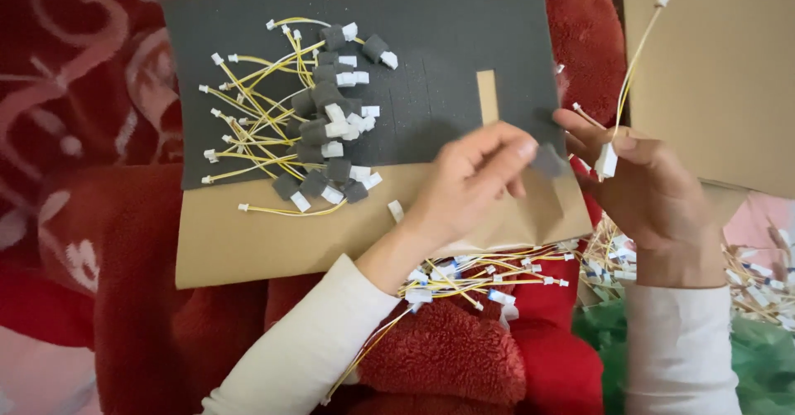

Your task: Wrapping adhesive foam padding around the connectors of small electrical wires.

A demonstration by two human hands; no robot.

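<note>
My right hand (654,187) holds a yellow-wired cable (633,67) by its white connector (606,161), the wire rising to a small white plug at the top. My left hand (472,179) pinches a small dark grey foam square (548,160) at the right edge of the dark grey foam sheet (439,42). The sheet lies on a brown cardboard board (248,241). A pile of cables with foam squares on their connectors (319,121) rests on the left half of the sheet.
Loose yellow cables with white plugs (480,278) lie on the red fleece blanket (464,357) under my wrists. More cables (758,282) are heaped at the right. A tan cardboard panel (720,59) stands at the upper right. A tan strip (488,96) sits on the foam sheet.
</note>
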